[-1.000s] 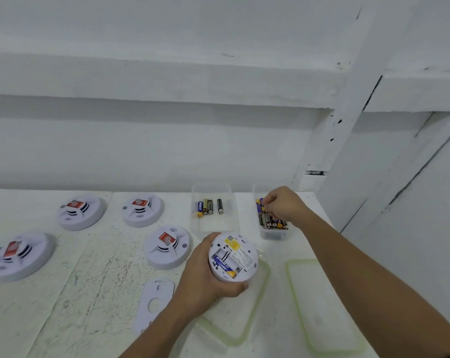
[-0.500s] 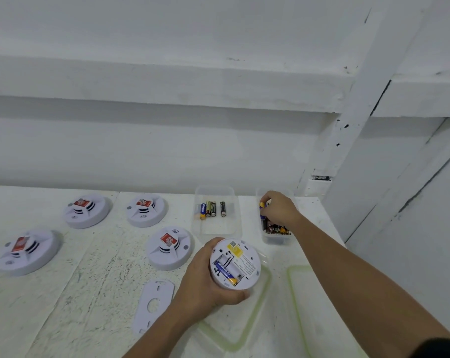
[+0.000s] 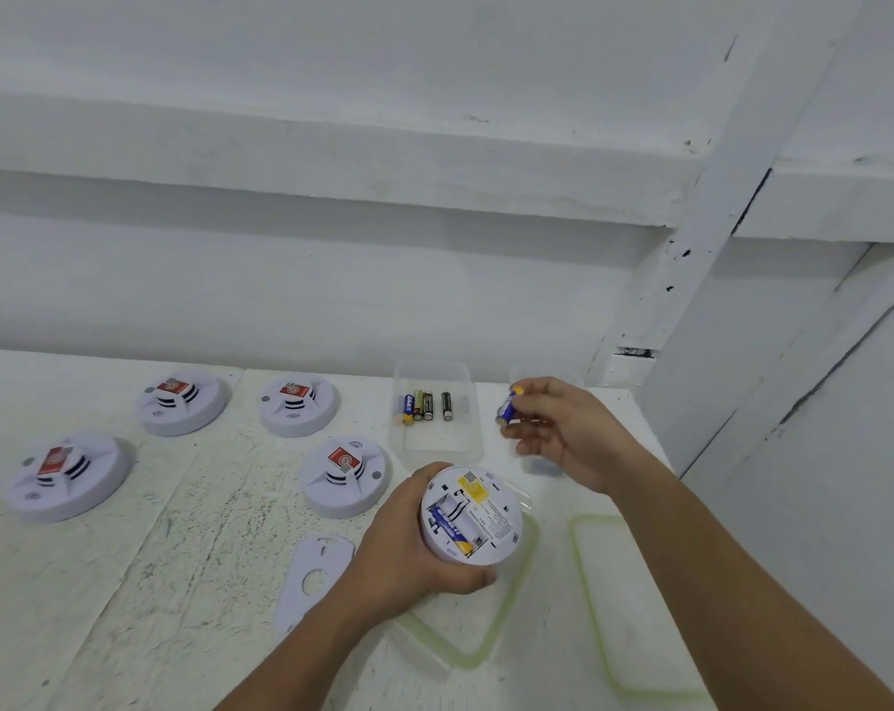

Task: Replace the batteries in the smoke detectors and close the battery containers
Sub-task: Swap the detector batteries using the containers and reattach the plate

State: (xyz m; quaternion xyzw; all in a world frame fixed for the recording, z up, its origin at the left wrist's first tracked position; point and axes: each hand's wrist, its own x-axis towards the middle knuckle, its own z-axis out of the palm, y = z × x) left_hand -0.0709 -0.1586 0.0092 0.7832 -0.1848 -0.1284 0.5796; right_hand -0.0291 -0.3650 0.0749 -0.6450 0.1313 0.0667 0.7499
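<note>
My left hand (image 3: pixel 404 551) grips a white smoke detector (image 3: pixel 473 513) turned back side up, its battery bay open with one blue battery seated in it. My right hand (image 3: pixel 563 433) pinches a blue and yellow battery (image 3: pixel 506 409) between thumb and fingers, lifted above the right clear container (image 3: pixel 540 467), which my hand mostly hides. The left clear container (image 3: pixel 434 443) holds several batteries (image 3: pixel 427 405). A flat white cover plate (image 3: pixel 314 577) lies on the table beside my left wrist.
Several other white smoke detectors with red labels sit face up on the white table: (image 3: pixel 345 474), (image 3: pixel 298 405), (image 3: pixel 183 402), (image 3: pixel 68 474). Two clear lids with green rims lie near me (image 3: pixel 486 654), (image 3: pixel 635 608). The table's right edge runs along a white wall.
My right hand has lifted out of the right container with a battery pinched in its fingers. My left hand keeps holding the detector in about the same place.
</note>
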